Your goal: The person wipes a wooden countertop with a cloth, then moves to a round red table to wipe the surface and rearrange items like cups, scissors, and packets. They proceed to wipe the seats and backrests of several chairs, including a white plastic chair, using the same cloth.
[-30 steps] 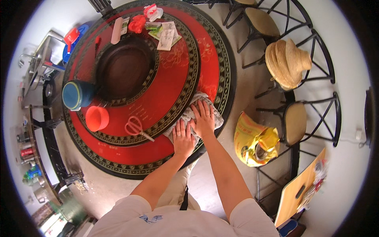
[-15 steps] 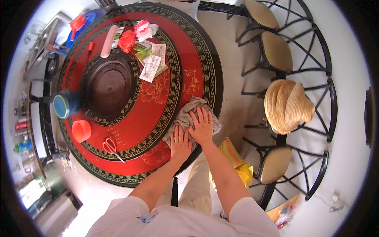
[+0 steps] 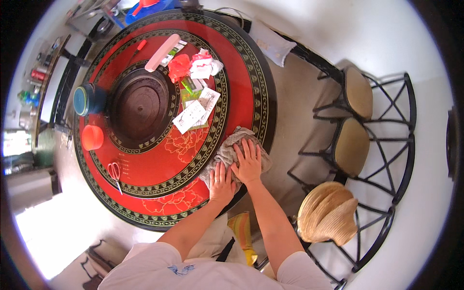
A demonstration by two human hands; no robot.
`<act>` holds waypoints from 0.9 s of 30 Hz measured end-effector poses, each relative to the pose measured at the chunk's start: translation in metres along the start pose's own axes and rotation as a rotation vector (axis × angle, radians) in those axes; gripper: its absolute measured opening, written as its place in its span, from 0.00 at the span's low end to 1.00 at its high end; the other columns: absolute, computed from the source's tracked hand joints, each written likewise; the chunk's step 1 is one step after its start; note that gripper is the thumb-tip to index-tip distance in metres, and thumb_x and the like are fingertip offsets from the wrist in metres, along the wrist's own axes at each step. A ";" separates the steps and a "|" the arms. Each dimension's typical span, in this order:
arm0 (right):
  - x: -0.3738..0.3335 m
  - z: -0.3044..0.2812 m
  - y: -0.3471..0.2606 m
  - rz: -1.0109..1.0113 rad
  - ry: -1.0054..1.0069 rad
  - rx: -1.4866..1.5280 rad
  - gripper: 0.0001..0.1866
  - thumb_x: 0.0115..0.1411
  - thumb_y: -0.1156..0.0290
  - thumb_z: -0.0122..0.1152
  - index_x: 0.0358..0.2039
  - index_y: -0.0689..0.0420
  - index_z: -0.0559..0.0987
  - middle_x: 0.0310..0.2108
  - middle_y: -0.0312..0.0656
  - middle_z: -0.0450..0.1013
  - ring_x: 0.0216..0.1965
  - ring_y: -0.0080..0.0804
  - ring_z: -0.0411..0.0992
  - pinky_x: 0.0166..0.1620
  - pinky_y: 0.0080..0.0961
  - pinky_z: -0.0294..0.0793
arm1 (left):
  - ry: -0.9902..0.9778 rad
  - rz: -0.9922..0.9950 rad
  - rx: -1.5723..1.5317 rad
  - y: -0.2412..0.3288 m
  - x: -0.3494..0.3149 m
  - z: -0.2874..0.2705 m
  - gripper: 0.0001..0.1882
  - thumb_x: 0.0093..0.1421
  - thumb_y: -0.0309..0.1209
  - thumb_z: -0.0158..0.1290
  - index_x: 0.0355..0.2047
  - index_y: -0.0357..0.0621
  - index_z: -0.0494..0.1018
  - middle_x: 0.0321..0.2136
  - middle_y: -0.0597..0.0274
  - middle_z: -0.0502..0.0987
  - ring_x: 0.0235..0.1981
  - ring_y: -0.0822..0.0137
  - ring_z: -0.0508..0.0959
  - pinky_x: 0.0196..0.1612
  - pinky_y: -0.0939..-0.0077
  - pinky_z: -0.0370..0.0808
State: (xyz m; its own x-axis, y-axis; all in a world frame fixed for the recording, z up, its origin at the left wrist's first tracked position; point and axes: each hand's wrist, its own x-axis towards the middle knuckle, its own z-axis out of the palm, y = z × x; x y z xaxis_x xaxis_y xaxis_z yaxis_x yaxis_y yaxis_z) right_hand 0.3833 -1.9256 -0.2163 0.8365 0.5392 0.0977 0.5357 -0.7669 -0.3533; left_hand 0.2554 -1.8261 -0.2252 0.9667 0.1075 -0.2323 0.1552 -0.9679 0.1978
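Note:
My left hand (image 3: 222, 184) and my right hand (image 3: 248, 162) lie flat, fingers stretched and apart, on a crumpled grey cloth (image 3: 226, 152). The cloth rests on the outer rim of a round red and black table (image 3: 159, 205) with a patterned border and gold flowers, and bunches up around my fingers. My right hand is a little farther forward than my left. To the left of the hands, red-handled scissors (image 3: 115, 174) lie on the table. White printed cards (image 3: 189, 116) lie farther back, beyond the cloth.
A red bowl (image 3: 92, 137) and a blue container (image 3: 88, 100) stand at the table's left. A pink bar-shaped object (image 3: 163, 52) and crumpled red plastic (image 3: 179, 67) lie at the back. Black-framed chairs (image 3: 353, 147) line the right wall, one bearing stacked woven hats (image 3: 327, 212).
The view has turned, so chairs and hats appear lower and the tabletop items have shifted clockwise. My hands and the cloth sit farther round the table's rim to the right, still pressed together.

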 end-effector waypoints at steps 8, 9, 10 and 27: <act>0.142 -0.011 0.087 -0.248 -0.005 -0.023 0.32 0.53 0.57 0.60 0.61 0.47 0.72 0.69 0.44 0.56 0.69 0.46 0.53 0.70 0.53 0.48 | 0.165 -0.208 -0.141 0.052 0.144 -0.022 0.38 0.61 0.42 0.48 0.68 0.36 0.53 0.69 0.37 0.47 0.71 0.42 0.46 0.70 0.43 0.44; 0.153 -0.013 0.095 -0.281 -0.013 -0.018 0.33 0.53 0.56 0.60 0.60 0.47 0.72 0.69 0.44 0.56 0.69 0.46 0.53 0.69 0.53 0.48 | 0.150 -0.235 -0.127 0.058 0.154 -0.023 0.39 0.61 0.43 0.48 0.68 0.37 0.53 0.69 0.37 0.47 0.71 0.42 0.46 0.70 0.42 0.44; 0.164 -0.015 0.102 -0.313 -0.020 -0.013 0.33 0.52 0.56 0.60 0.60 0.47 0.72 0.69 0.44 0.56 0.69 0.46 0.53 0.69 0.53 0.48 | 0.134 -0.261 -0.113 0.062 0.163 -0.024 0.39 0.61 0.43 0.48 0.68 0.38 0.53 0.69 0.38 0.47 0.71 0.42 0.45 0.70 0.42 0.44; 0.360 -0.018 0.142 -0.639 -0.287 0.067 0.36 0.48 0.56 0.65 0.61 0.44 0.71 0.70 0.41 0.55 0.70 0.43 0.51 0.71 0.51 0.45 | 0.276 -0.647 -0.229 0.080 0.335 -0.062 0.39 0.58 0.42 0.51 0.67 0.38 0.56 0.68 0.36 0.49 0.70 0.40 0.48 0.68 0.39 0.48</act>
State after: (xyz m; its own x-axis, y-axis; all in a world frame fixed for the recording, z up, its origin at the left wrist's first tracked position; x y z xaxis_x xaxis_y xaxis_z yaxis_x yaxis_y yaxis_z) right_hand 0.7629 -1.8467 -0.2147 0.2920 0.9546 0.0588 0.8961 -0.2516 -0.3658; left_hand 0.6040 -1.8533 -0.2281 0.6790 0.7229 -0.1279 0.7208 -0.6234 0.3029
